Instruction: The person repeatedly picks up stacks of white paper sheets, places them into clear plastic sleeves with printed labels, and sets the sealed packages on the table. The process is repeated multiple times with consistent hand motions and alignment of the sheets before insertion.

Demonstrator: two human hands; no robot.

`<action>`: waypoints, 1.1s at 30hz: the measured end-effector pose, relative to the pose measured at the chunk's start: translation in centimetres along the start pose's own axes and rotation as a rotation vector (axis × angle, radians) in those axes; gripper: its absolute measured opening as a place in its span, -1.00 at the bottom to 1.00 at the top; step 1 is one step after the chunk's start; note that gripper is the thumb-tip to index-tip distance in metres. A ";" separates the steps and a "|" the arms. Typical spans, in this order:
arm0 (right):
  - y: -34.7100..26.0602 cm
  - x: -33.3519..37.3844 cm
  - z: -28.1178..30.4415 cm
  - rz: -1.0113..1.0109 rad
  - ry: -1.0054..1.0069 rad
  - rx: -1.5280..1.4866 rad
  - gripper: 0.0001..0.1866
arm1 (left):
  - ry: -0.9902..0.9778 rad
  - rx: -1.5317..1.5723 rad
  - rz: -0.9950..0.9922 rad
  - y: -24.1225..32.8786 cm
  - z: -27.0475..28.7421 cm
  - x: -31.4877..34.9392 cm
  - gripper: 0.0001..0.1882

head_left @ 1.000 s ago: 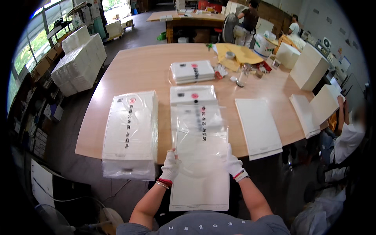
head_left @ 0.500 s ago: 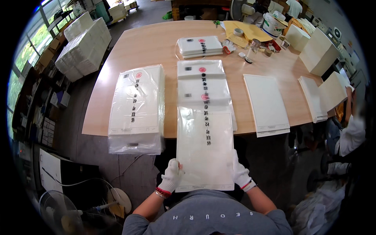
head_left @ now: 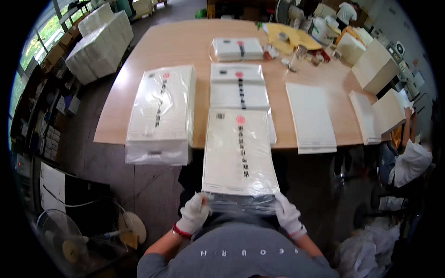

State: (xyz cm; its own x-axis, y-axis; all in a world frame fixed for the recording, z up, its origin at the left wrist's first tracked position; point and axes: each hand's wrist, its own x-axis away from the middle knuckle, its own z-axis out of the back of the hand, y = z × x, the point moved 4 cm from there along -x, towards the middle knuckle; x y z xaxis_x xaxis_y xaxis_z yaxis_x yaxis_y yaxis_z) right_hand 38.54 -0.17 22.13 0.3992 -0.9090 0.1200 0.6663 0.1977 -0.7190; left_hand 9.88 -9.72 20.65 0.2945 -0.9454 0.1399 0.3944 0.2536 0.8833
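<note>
A clear plastic bag (head_left: 248,204) with black and red print stretches from the table edge toward my body, with a sheaf of cream paper (head_left: 227,167) inside it. Its near end reaches past the paper as a bare see-through strip. My left hand (head_left: 193,214), in a white knit glove, is closed on the left corner of that strip. At the right corner my right hand (head_left: 288,214), gloved the same way, grips the plastic. Under the far end lie more printed bags (head_left: 235,90), flat on the table. To the left stands a stack of filled bags (head_left: 157,106), its loose plastic ends hanging over the edge.
A white paper stack (head_left: 311,116) lies to the right, with more stacks (head_left: 364,116) beyond. Farther back are folded bags (head_left: 237,49), yellow paper (head_left: 301,41) and a clear jar (head_left: 299,54). A person (head_left: 412,160) sits at the far right. A fan (head_left: 65,241) stands lower left.
The paper's near edge has shifted away from my body, and a strip of bare plastic now shows between my hands. Both hands are slightly lower in view, at the bag's near corners.
</note>
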 end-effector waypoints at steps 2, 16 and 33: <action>1.3 2.2 0.5 0.163 -0.041 -0.004 -0.56 | -0.018 0.303 -0.042 1.5 0.0 -0.2 -0.84; -8.6 -11.7 -7.7 -0.102 -0.263 -1.375 -0.61 | 0.626 0.030 -0.905 8.7 8.7 -3.7 -0.93; -8.5 -17.9 -22.6 -0.172 -0.616 -0.994 -0.62 | 1.090 0.811 0.233 -22.0 13.2 -9.4 -0.89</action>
State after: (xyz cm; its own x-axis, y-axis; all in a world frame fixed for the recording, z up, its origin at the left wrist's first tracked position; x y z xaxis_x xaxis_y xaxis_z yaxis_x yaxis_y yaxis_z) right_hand 11.53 6.16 10.64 0.7697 -0.5121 0.3812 0.0664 -0.5296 -0.8456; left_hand -13.06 -9.12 5.80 0.9583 -0.1656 0.2331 -0.2596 -0.1624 0.9519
